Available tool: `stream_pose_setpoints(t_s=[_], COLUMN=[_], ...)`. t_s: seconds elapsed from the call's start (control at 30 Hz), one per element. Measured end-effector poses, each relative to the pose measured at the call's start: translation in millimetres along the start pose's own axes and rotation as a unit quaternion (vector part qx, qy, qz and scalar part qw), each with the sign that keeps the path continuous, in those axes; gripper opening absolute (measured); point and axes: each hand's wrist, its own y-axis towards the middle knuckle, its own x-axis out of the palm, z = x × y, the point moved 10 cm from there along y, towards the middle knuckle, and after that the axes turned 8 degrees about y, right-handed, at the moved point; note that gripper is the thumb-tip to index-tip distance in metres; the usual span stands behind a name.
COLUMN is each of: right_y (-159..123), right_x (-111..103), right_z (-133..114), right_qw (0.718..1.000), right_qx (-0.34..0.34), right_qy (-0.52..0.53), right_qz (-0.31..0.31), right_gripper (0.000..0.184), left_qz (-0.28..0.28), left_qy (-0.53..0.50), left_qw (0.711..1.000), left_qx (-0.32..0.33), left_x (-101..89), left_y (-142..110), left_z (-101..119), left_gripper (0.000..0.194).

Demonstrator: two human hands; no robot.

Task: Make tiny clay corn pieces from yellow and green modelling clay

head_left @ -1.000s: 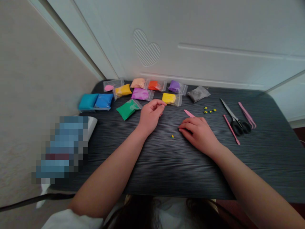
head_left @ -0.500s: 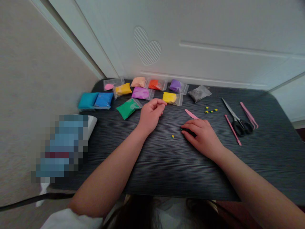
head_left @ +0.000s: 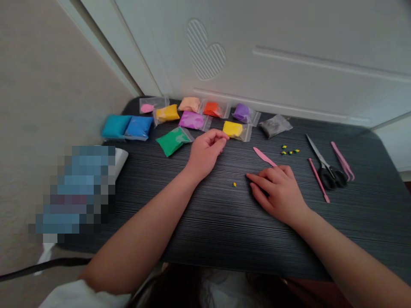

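compared with half a second ago, the right hand (head_left: 282,192) has drawn slightly towards the body, its index finger now reaching ahead of its thumb, and the speck of green that showed at those fingertips is lost to sight. the left hand (head_left: 205,152) has kept its place on the bench (head_left: 205,222), though the view has tilted.

what matters most is the gap between the right fingertips and the small yellow-and-green piece (head_left: 234,185): it lies directly left of the right thumb tip, just beside but apart, so the right hand is the nearer. it is too tiny to read its long axis with confidence. from the left hand it sits to the right and closer to the body.

the right index and thumb lie close together, low over the bench; whether they pinch anything i cannot tell. the left fingers curl in towards the thumb, their grip hidden.

just beyond the left fingertips is the yellow bag (head_left: 233,129), with the green bag (head_left: 173,141) to that hand's left. beyond the right knuckles lie the pink knife (head_left: 264,156), slanting towards them, and four similar pieces (head_left: 290,152); the scissors (head_left: 324,165) are off to that hand's right.
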Motion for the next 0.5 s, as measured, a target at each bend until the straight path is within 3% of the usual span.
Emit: stream_pose_setpoints(t_s=[0.5], right_y=[-0.9], right_x=[2.3], right_z=[-3.8], right_qw=[1.000], right_qx=[-0.016], right_qy=[-0.016], right_qz=[-0.019], right_gripper=[0.027], left_qz=[-0.002], left_qy=[0.000], left_qw=[1.000], left_qx=[-0.003], left_x=[0.5], left_y=[0.1], left_z=[0.3], left_gripper=[0.011])
